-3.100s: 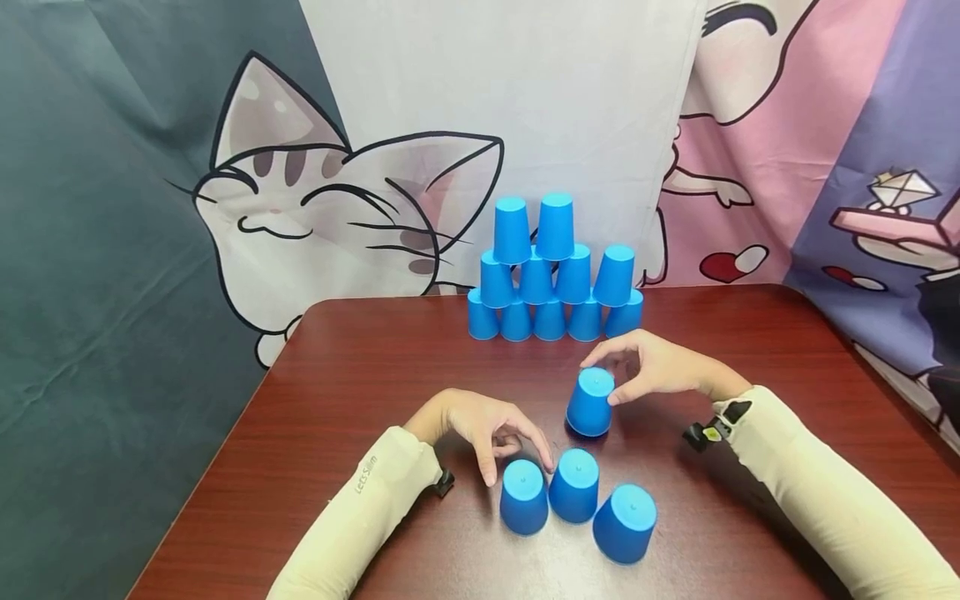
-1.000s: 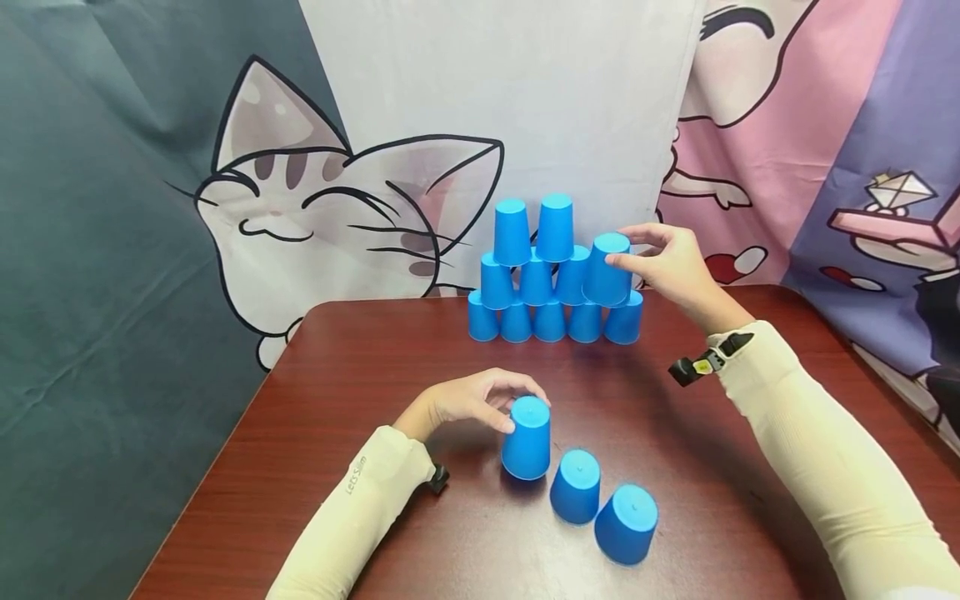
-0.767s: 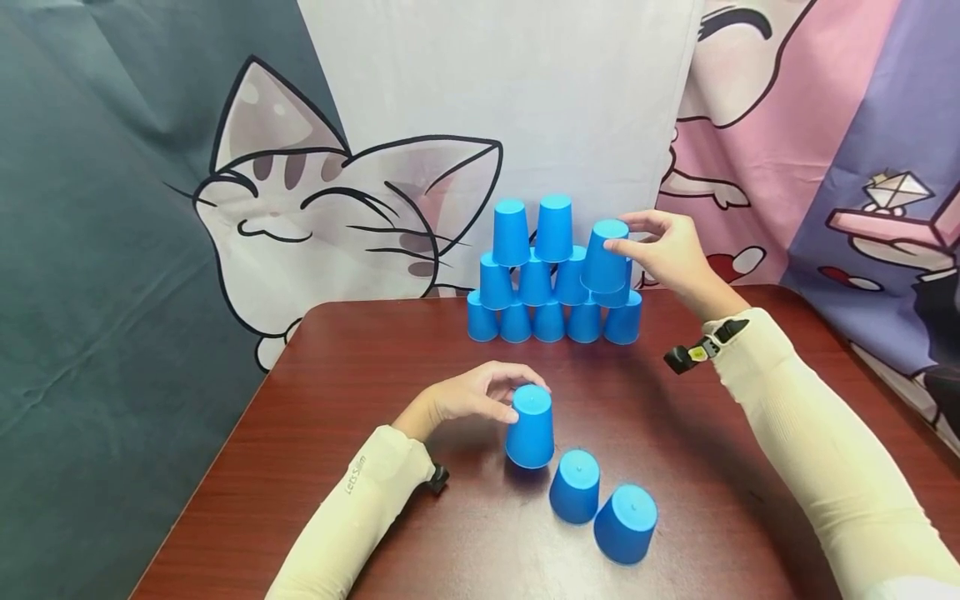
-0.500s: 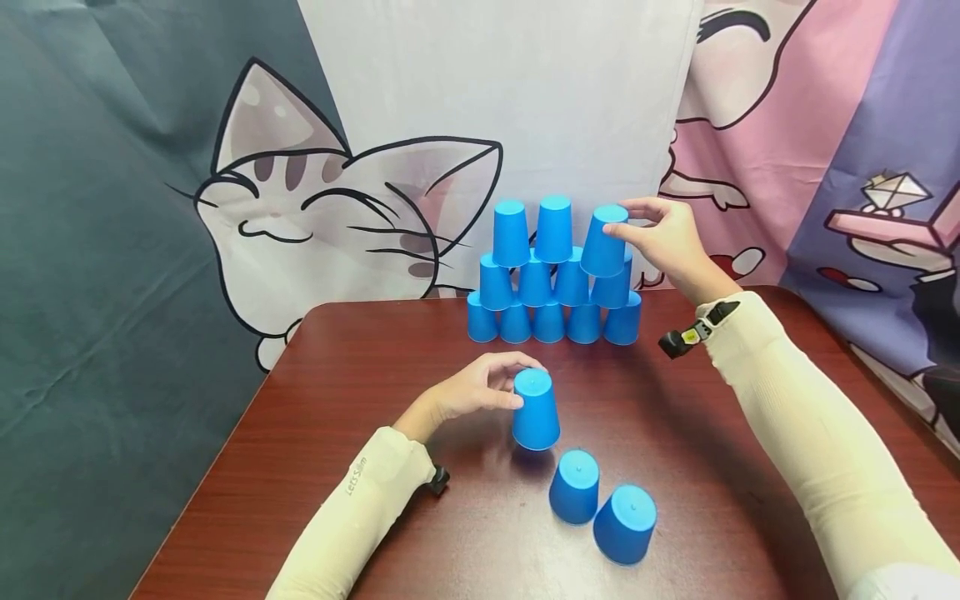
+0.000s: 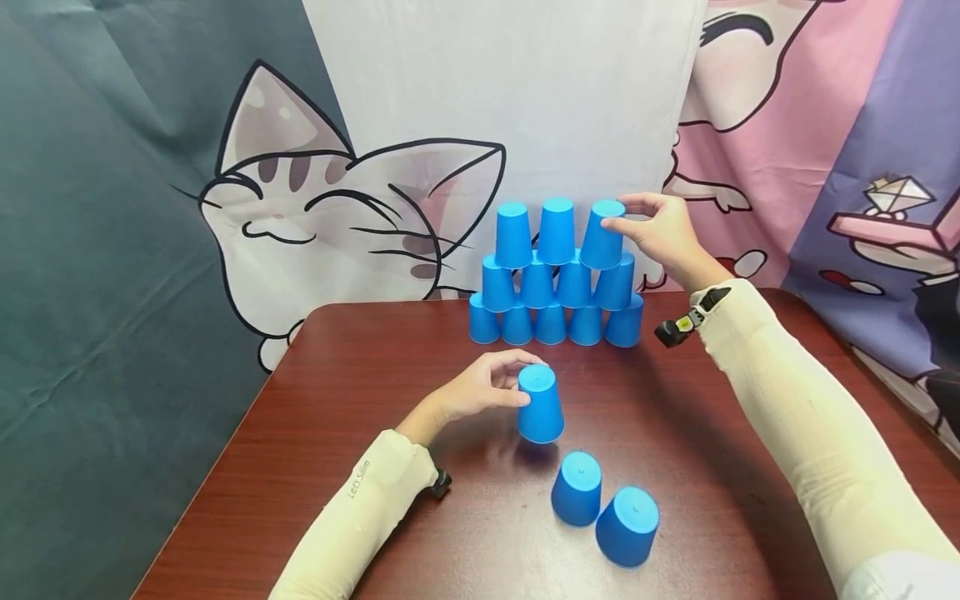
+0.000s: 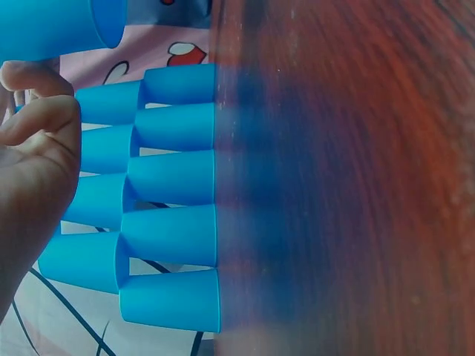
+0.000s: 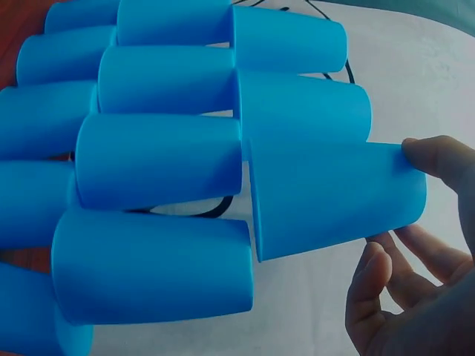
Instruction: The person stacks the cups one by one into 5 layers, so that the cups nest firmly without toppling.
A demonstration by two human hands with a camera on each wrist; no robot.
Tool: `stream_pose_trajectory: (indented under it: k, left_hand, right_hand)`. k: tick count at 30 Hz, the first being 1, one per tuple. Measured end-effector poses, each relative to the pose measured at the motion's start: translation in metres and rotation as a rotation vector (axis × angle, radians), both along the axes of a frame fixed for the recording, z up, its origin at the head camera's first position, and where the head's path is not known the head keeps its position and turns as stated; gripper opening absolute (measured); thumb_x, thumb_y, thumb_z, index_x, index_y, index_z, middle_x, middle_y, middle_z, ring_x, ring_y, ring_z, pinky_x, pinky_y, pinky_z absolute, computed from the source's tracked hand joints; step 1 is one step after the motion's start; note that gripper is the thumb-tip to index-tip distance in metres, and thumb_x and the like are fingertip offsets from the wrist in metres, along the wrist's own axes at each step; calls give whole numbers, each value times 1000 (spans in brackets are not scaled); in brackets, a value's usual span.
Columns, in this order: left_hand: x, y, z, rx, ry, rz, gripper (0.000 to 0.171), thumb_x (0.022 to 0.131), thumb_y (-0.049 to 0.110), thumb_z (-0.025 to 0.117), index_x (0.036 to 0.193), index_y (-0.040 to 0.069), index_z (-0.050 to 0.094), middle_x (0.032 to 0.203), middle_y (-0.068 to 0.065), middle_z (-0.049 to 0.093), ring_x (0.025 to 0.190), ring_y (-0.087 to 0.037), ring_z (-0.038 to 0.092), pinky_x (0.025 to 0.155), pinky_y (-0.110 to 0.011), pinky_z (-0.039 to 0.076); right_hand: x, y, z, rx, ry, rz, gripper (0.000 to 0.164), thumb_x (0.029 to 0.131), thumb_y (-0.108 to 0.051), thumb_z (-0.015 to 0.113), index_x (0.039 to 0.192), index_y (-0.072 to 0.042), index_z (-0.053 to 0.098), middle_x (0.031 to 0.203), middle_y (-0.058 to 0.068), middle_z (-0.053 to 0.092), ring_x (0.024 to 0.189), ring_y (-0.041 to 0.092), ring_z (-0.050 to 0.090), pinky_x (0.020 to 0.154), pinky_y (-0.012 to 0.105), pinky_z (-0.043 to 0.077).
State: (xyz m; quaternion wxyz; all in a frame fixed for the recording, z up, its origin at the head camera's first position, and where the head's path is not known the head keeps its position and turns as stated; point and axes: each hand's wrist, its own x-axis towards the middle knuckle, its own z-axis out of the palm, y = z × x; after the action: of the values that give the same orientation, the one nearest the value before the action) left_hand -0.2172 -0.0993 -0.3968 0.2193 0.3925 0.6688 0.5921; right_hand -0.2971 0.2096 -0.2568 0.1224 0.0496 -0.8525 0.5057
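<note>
Several upside-down blue plastic cups form a tiered wall [image 5: 555, 283] at the table's back. My right hand [image 5: 663, 233] pinches a blue cup [image 5: 602, 242] near its base, at the right end of the third tier. In the right wrist view that cup [image 7: 334, 196] has its rim right over the tier below; whether it bears on it I cannot tell. My left hand [image 5: 480, 387] holds another blue cup [image 5: 542, 412], upside down and raised off the table. Two more blue cups, a nearer one [image 5: 627, 529] and a farther one [image 5: 577, 492], stand upside down on the table.
The reddish-brown wooden table [image 5: 360, 350] has a back edge just behind the cup wall. Behind it hangs a cloth backdrop [image 5: 420, 75] with cartoon figures. Each forearm wears a cream sleeve [image 5: 360, 508] and a black wrist strap.
The right hand has carried its cup from the table to the wall, then up to the third tier. The left hand has gripped a cup, lifted it and moved it forward.
</note>
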Motion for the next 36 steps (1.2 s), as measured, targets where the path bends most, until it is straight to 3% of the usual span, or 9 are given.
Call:
stream_pose_trajectory:
  k: [6, 14, 16, 18, 20, 24, 26, 31, 36]
  left_hand:
    - [-1, 1, -4, 17, -14, 27, 80, 83, 51, 75, 139, 1, 48, 127, -16, 60, 93, -20, 60, 88, -39, 55]
    - [1, 1, -7, 56, -23, 24, 74, 87, 45, 75, 139, -1, 47, 129, -18, 59, 103, -21, 65, 94, -43, 53]
    - [2, 1, -7, 50, -19, 43, 71, 88, 42, 74, 139, 1, 48, 126, -16, 60, 93, -19, 64, 90, -40, 54]
    - [1, 2, -7, 42, -15, 70, 64, 90, 36, 73, 139, 3, 50, 123, -14, 61, 85, -18, 60, 84, -38, 54]
    - [1, 2, -6, 30, -14, 110, 57, 92, 30, 72, 139, 6, 51, 124, -12, 61, 87, -17, 61, 84, -37, 54]
    - [0, 3, -4, 14, -27, 181, 51, 94, 22, 70, 139, 9, 51, 133, -10, 59, 112, -21, 64, 94, -41, 53]
    - [0, 3, -4, 11, -32, 215, 50, 94, 21, 69, 139, 10, 52, 135, -10, 58, 117, -25, 63, 95, -43, 52]
    - [0, 5, -1, 34, -11, 306, 49, 94, 20, 70, 138, 8, 53, 134, -14, 58, 108, -30, 67, 93, -45, 53]
    - [2, 12, 5, 93, 68, 415, 49, 93, 17, 69, 138, 6, 53, 130, -15, 59, 93, -23, 68, 89, -39, 55]
  right_hand:
    - [-5, -1, 1, 8, -40, -9, 67, 86, -48, 73, 140, -11, 56, 144, 13, 53, 138, 31, 42, 105, 52, 42]
    - [-10, 2, -4, 0, -59, -10, 69, 86, -50, 73, 140, -11, 56, 144, 13, 53, 132, 31, 50, 97, 45, 50]
    - [-11, 4, -5, 13, -48, -4, 69, 85, -51, 73, 140, -11, 56, 144, 13, 54, 131, 31, 51, 91, 41, 52]
    - [-10, 6, -6, 27, -40, -4, 71, 85, -51, 74, 140, -12, 56, 144, 12, 54, 131, 31, 51, 88, 38, 53]
    - [-9, 8, -7, 31, -28, -6, 72, 84, -51, 75, 141, -12, 55, 143, 12, 54, 130, 31, 50, 85, 35, 53]
    - [-2, 13, -13, 30, -6, -20, 73, 84, -50, 75, 143, -13, 53, 143, 11, 54, 127, 32, 52, 84, 34, 51]
    - [1, 14, -17, 20, 4, -15, 71, 86, -48, 74, 143, -12, 53, 142, 12, 55, 124, 33, 55, 88, 38, 51]
    - [9, 12, -24, 14, 34, -7, 68, 88, -46, 73, 141, -10, 54, 140, 14, 57, 117, 33, 60, 94, 42, 52]
    - [19, 9, -30, -15, 73, -14, 62, 89, -41, 74, 139, -9, 56, 136, 14, 59, 110, 29, 63, 80, 25, 55]
